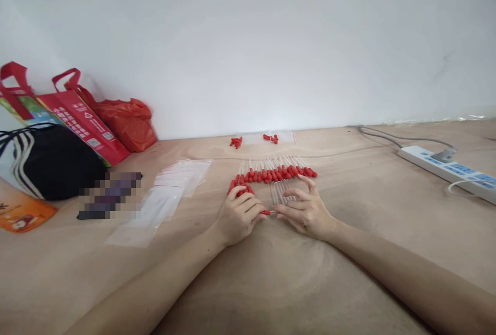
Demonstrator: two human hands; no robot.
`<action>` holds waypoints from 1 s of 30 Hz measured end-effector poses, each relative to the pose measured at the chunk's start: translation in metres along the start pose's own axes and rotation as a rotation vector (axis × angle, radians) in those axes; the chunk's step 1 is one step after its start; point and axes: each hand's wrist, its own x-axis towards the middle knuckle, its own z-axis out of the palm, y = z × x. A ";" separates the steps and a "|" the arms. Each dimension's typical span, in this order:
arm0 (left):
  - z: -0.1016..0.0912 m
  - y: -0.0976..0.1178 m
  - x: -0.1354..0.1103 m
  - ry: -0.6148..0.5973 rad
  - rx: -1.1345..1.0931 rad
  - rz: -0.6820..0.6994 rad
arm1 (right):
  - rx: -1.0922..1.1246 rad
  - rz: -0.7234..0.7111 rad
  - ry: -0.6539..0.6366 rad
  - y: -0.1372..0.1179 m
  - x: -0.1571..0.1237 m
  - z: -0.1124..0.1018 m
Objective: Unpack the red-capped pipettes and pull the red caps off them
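My left hand [241, 217] pinches a red rubber dropper bulb [265, 212] between thumb and fingers. Meeting that bulb's open end is a clear dropper tube, its far end held in the fingers of my right hand [308, 210]; how deep the tube sits in the bulb cannot be made out. Bare clear tubes [278, 190] lie side by side just beyond my right fingers. Loose red bulbs [234, 185] are partly hidden behind my left hand. Farther back, several droppers with red bulbs [277, 174] form a row, tubes pointing toward the wall.
Clear zip bags [166, 190] lie left of my hands. Near the wall, more red bulbs [235, 142] rest by another clear bag [253, 139]. A white power strip [453, 167] with cables is at right. Shopping bags [85, 123] and a black drawstring bag [62, 162] stand at left.
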 end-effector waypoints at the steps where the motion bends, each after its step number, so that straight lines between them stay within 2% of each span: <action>1: -0.001 0.000 0.000 -0.008 0.011 -0.004 | -0.008 0.006 -0.010 0.000 0.000 -0.001; 16: -0.003 -0.004 -0.005 -0.039 -0.011 0.004 | -0.074 0.008 0.015 -0.001 -0.002 -0.006; 18: -0.004 -0.010 -0.010 -0.006 -0.049 -0.061 | -0.085 0.052 0.030 0.005 -0.005 -0.008; 21: -0.010 -0.019 -0.014 0.117 -0.124 -0.261 | -0.118 0.228 0.044 0.014 -0.010 -0.010; 24: -0.015 -0.026 -0.012 0.229 -0.095 -0.446 | -0.107 0.378 0.023 0.021 -0.011 -0.007; 30: -0.012 -0.043 -0.012 0.223 -0.076 -0.649 | -0.116 0.540 -0.030 0.027 -0.013 -0.005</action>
